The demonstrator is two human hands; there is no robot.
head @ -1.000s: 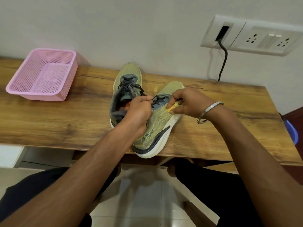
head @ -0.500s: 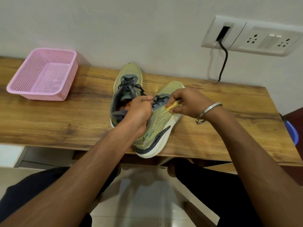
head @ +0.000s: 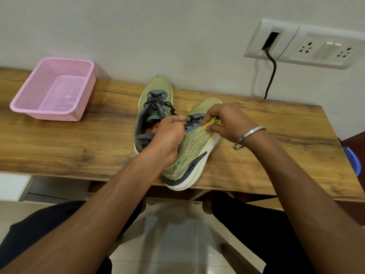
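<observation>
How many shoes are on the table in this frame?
2. The far shoe lies toward the wall; the near shoe overhangs the front edge of the table, gripped by the left hand, while the right hand pinches a yellow piece against its side. None seems hidden.

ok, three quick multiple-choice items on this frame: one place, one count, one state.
1. Where is the basket? A. left end of the table B. on the floor C. inside a shoe
2. How many shoes on the table? A. one B. two C. three
3. What is the right hand doing? A. lying flat B. pinching a yellow bit at the near shoe C. holding the basket

1 A: it stands on the wood, far left.
2 B: far shoe and near shoe, side by side.
3 B: its fingers and thumb close on the yellow bit.
</observation>
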